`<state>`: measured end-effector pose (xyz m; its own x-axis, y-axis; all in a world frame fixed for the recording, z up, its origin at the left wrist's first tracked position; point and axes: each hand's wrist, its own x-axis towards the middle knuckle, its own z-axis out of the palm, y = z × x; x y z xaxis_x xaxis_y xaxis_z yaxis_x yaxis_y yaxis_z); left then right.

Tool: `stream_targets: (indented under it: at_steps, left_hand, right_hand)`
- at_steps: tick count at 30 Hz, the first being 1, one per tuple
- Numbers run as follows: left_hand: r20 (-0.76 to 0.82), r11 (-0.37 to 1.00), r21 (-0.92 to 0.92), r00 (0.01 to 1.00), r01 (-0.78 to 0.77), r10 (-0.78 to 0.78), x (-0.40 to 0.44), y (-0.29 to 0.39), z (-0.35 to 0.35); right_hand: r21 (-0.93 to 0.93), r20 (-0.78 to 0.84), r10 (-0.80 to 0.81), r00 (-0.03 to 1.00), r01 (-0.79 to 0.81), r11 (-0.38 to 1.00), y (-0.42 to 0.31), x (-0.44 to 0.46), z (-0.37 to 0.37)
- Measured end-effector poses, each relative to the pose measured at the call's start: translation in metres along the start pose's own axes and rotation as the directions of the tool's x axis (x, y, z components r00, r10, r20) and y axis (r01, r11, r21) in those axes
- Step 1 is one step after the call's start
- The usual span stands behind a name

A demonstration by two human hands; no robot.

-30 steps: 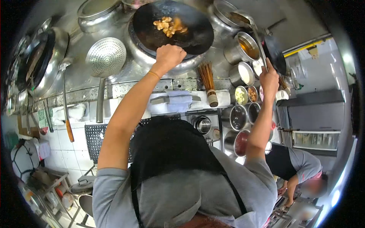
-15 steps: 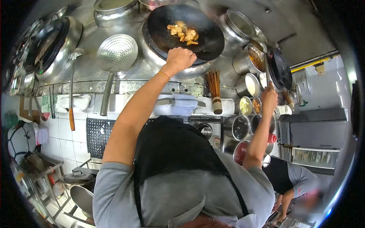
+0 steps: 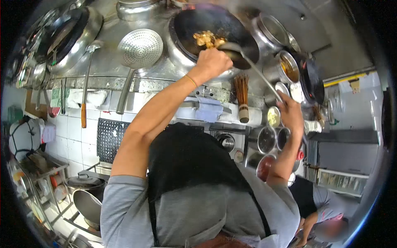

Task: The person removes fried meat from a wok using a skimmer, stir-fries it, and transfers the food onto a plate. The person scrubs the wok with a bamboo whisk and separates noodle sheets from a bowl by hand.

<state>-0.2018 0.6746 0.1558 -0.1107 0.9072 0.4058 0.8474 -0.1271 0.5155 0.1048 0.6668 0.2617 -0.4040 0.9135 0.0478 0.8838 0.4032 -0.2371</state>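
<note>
My left hand (image 3: pixel 214 63) is closed at the near edge of a black wok (image 3: pixel 243 31), gripping it there; the exact grip is hidden under the fingers. Browned food pieces (image 3: pixel 205 39) lie in the wok, close beyond that hand. In my right hand (image 3: pixel 292 113) is the handle of a long metal ladle (image 3: pixel 258 72). The ladle reaches leftward, its bowl inside the wok beside the food. Below the wok, a bamboo brush (image 3: pixel 242 97) lies between my two hands.
A perforated skimmer (image 3: pixel 140 47) and a wooden-handled utensil (image 3: pixel 88 80) rest left of the wok. Pots of sauce (image 3: pixel 287 68) and several containers (image 3: pixel 266 138) stand to the right. Another wok (image 3: pixel 66 35) sits far left. A co-worker (image 3: pixel 316 202) is at lower right.
My right hand has swung the ladle from over the sauce pots on the right leftward into the wok. My left hand keeps its hold on the wok. The view has shifted slightly.
</note>
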Motion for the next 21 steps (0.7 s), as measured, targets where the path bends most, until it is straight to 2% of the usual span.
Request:
stream_targets:
  at_steps: [2, 4, 6, 7, 8, 10, 11, 12, 13, 15, 16, 17, 18, 19, 20, 21]
  left_hand:
    - [0.027, 0.998, -0.008, 0.998, -0.063, 0.063, -0.008, 0.014, -0.024]
    - [0.004, 0.992, 0.043, 0.993, -0.114, 0.114, -0.004, 0.024, -0.039]
    - [-0.023, 0.995, -0.001, 0.995, -0.095, 0.095, 0.007, 0.021, -0.035]
    - [-0.116, 0.991, -0.003, 0.984, -0.137, 0.136, 0.012, 0.012, -0.025]
    - [-0.103, 0.994, 0.012, 0.989, -0.107, 0.108, 0.009, 0.005, -0.013]
    - [-0.078, 0.998, 0.043, 0.996, -0.045, 0.048, -0.002, -0.01, 0.012]
    - [-0.019, 0.998, 0.066, 1.0, -0.005, 0.006, -0.015, -0.011, 0.022]
    - [0.047, 0.998, 0.044, 0.998, -0.045, 0.043, -0.034, -0.01, 0.025]
    - [0.184, 0.998, 0.058, 0.983, 0.004, -0.015, -0.055, -0.005, 0.02]
    - [0.261, 0.998, 0.059, 0.965, -0.008, -0.007, -0.088, -0.002, 0.019]
    - [0.185, 0.999, 0.005, 0.982, -0.043, 0.041, -0.095, -0.003, 0.021]
    - [0.097, 0.998, 0.007, 0.993, -0.069, 0.068, -0.088, -0.003, 0.018]
    - [0.009, 0.996, 0.012, 0.996, -0.085, 0.085, -0.074, -0.002, 0.009]
    - [-0.066, 0.997, -0.037, 0.995, -0.075, 0.072, -0.057, -0.001, -0.004]
    - [-0.062, 1.0, -0.02, 0.998, -0.023, 0.022, -0.037, -0.007, -0.003]
    - [-0.066, 0.999, -0.004, 0.997, -0.046, 0.045, -0.026, -0.003, -0.011]
  right_hand:
    - [-0.051, 0.04, -0.116, 0.992, 0.118, 0.992, -0.009, -0.006, -0.01]
    - [-0.106, 0.077, -0.084, 0.993, 0.092, 0.99, -0.037, -0.003, -0.017]
    - [-0.19, 0.07, -0.04, 0.997, 0.053, 0.98, -0.054, 0.014, -0.003]
    - [-0.19, 0.083, 0.001, 0.997, 0.015, 0.982, -0.064, 0.026, 0.007]
    - [-0.189, 0.097, 0.04, 0.994, -0.021, 0.982, -0.069, 0.04, 0.02]
    - [-0.156, -0.004, 0.011, 1.0, -0.012, 0.988, -0.051, 0.072, 0.072]
    - [-0.125, -0.028, 0.054, 0.998, -0.057, 0.99, -0.058, 0.07, 0.076]
    - [-0.093, -0.056, 0.097, 0.994, -0.102, 0.99, -0.068, 0.068, 0.08]
    - [-0.058, -0.081, 0.143, 0.986, -0.148, 0.987, -0.073, 0.066, 0.081]
    - [-0.059, -0.139, 0.049, 0.989, -0.058, 0.997, -0.054, 0.049, 0.076]
    - [-0.067, -0.156, 0.0, 0.988, -0.01, 0.998, -0.041, 0.04, 0.072]
    - [-0.016, -0.077, 0.04, 0.996, -0.041, 0.999, -0.025, 0.033, 0.065]
    - [-0.015, -0.079, -0.039, 0.996, 0.038, 0.999, -0.019, 0.021, 0.052]
    - [-0.094, 0.052, 0.084, 0.995, -0.079, 0.992, -0.036, 0.01, 0.027]
    - [-0.1, 0.022, 0.025, 0.999, -0.022, 0.995, -0.03, 0.002, 0.02]
    - [-0.09, 0.051, -0.005, 0.999, 0.009, 0.996, -0.031, -0.007, 0.01]
